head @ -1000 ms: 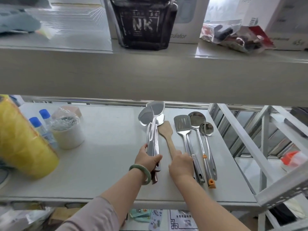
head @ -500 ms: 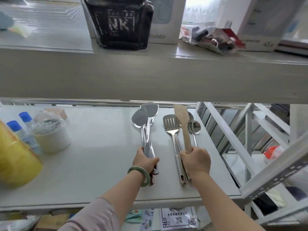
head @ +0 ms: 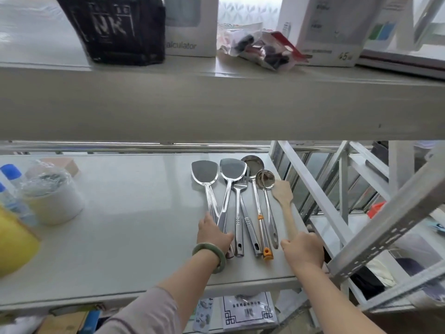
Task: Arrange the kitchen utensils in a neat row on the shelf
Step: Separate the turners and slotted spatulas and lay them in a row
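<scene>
Utensils: left hand (head: 213, 233) presses flat on spatula handles (head: 218, 214); right hand (head: 302, 249) grips wooden spatula (head: 284, 192).

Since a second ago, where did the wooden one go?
The right hand lifted the wooden spatula over the ladles to the row's right end, still gripping it. The left hand spread the two steel turners apart. The ladles stayed.

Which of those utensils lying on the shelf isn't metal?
The wooden spatula at the right end of the row, held by the right hand. It is pale wood; the others, beside the left hand, are shiny steel.
</scene>
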Demonstrator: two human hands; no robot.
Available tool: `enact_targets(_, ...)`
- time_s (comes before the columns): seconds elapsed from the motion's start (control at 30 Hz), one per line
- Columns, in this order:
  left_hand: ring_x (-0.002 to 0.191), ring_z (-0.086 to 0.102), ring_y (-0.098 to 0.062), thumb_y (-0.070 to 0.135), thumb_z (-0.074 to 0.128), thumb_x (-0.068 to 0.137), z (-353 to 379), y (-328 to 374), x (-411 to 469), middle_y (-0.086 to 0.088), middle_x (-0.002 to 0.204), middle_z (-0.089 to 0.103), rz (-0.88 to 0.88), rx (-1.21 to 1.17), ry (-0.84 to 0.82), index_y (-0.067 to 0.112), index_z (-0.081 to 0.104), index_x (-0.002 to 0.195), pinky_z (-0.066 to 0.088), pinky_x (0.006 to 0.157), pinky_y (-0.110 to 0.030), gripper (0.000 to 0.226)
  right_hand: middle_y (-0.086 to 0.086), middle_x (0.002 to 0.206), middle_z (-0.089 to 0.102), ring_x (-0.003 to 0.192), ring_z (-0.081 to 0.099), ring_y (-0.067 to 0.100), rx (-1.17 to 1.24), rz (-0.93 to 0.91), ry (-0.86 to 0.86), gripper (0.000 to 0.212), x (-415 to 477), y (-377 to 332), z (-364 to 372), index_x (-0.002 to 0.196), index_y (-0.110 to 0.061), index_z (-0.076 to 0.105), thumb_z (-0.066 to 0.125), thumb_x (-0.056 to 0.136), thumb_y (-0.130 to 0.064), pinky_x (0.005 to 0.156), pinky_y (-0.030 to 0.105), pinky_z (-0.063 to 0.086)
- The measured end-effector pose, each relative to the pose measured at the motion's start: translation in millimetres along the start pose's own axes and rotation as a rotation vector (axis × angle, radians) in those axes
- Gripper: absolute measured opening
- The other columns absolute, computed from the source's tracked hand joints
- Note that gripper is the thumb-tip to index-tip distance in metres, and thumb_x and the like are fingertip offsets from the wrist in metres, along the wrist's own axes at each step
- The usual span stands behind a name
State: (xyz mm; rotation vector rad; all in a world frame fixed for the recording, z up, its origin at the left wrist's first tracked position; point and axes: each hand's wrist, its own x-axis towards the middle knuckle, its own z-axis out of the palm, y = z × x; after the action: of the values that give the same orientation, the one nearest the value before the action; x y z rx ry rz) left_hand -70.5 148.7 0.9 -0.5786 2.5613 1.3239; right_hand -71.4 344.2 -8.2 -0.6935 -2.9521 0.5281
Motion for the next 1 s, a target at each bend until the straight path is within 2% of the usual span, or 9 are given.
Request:
enact_targets(0.13,0.136,0.030,-0.029,0.029,0.056,0.086,5,0,2,-0.013,0.146,0.032,0.026,0.111,0.037,0.009,0.013,0.148,0.024,0.117,-0.038,0.077,0.013,0.092,0.053,0.079,0.049,0.026,-0.023,-0.053,-0.049,0.032,1,-6,2,0.092,0.000,0.066,0.056,0.085,-0.030,0.063,0.030,0.041)
enact_targets(0.33,0.145,0.011,-0.029,0.029,0.042,0.092,14,-2,-3,-0.013,0.157,0.006,0.074,0.207,-0.014,0.012,-0.001,0.149,0.015,0.121,-0.039,0.073,0.008,0.087,0.041,0.081,0.044,0.024,-0.007,-0.122,-0.099,0.030,0,-12,8,0.098,-0.003,0.063,0.051,0.085,-0.026,0.068,0.028,0.040)
enact_targets(0.43,0.147,0.005,-0.029,0.034,0.039,0.093,18,-2,-5,-0.010,0.159,-0.003,0.081,0.258,-0.057,0.015,-0.001,0.150,0.011,0.121,-0.040,0.072,0.010,0.091,0.044,0.094,0.049,0.029,0.010,-0.105,-0.129,0.031,-3,-14,10,0.102,-0.003,0.061,0.048,0.084,-0.025,0.079,0.035,0.046)
enact_targets(0.53,0.147,0.003,-0.026,0.039,0.038,0.093,15,-7,-3,-0.004,0.160,-0.004,0.098,0.234,-0.090,0.017,-0.004,0.150,0.008,0.121,-0.038,0.074,0.015,0.110,0.051,0.104,0.047,0.030,0.026,-0.107,-0.093,0.040,-6,-17,9,0.119,-0.005,0.053,0.046,0.085,-0.024,0.092,0.039,0.042)
enact_targets(0.63,0.148,0.006,-0.022,0.037,0.038,0.095,8,-14,2,-0.003,0.160,0.006,0.143,0.158,-0.079,0.014,0.002,0.150,0.007,0.122,-0.036,0.069,0.015,0.116,0.053,0.107,0.047,0.028,0.120,-0.259,0.035,0.051,-10,-32,7,0.134,-0.007,0.044,0.050,0.085,-0.019,0.096,0.038,0.041)
enact_targets(0.77,0.135,0.037,-0.024,0.027,0.048,0.092,-5,-21,3,-0.009,0.146,0.041,0.158,0.020,-0.015,0.012,0.027,0.145,0.029,0.116,-0.039,0.059,0.012,0.115,0.061,0.109,0.055,0.025,0.319,-0.504,-0.067,0.043,-25,-68,9,0.128,-0.007,0.054,0.054,0.085,-0.010,0.096,0.031,0.044)
enact_targets(0.87,0.125,0.049,-0.024,0.021,0.052,0.091,-11,-23,0,-0.011,0.135,0.050,0.160,-0.044,-0.006,0.010,0.036,0.140,0.038,0.109,-0.035,0.052,0.009,0.112,0.064,0.103,0.060,0.023,0.389,-0.499,-0.198,0.044,-38,-91,15,0.130,-0.010,0.052,0.055,0.086,-0.014,0.094,0.035,0.050)
enact_targets(0.93,0.124,0.051,-0.023,0.019,0.052,0.091,-13,-24,-2,-0.009,0.137,0.051,0.149,-0.079,-0.024,0.010,0.036,0.140,0.041,0.108,-0.036,0.052,0.011,0.117,0.063,0.108,0.058,0.023,0.380,-0.458,-0.259,0.047,-42,-100,20,0.132,-0.009,0.049,0.057,0.086,-0.019,0.100,0.035,0.046)
enact_targets(1.0,0.118,0.057,-0.021,0.015,0.052,0.091,-15,-26,-3,-0.008,0.133,0.056,0.132,-0.111,-0.039,0.009,0.039,0.139,0.044,0.105,-0.037,0.050,0.013,0.118,0.062,0.113,0.055,0.026,0.312,-0.413,-0.298,0.047,-44,-106,23,0.130,-0.007,0.049,0.057,0.087,-0.023,0.097,0.032,0.044)
